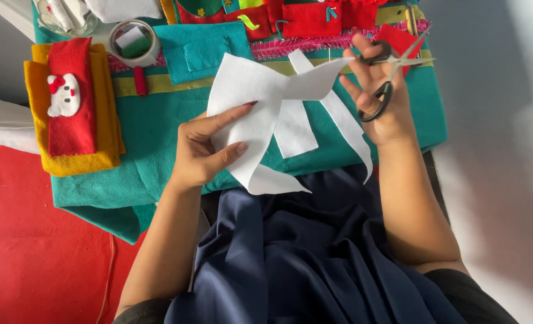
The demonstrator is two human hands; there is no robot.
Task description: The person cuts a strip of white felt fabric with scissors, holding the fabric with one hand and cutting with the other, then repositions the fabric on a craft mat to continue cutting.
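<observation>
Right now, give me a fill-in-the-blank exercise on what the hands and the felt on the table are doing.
1. The right hand holds a pair of black-handled ____.
2. The left hand grips a sheet of ____ felt.
3. The yellow felt stack carries a folded ____ piece with a small white figure on it.
4. A roll of tape lies on the ____ cloth.

Missing words: scissors; white; red; teal
</observation>
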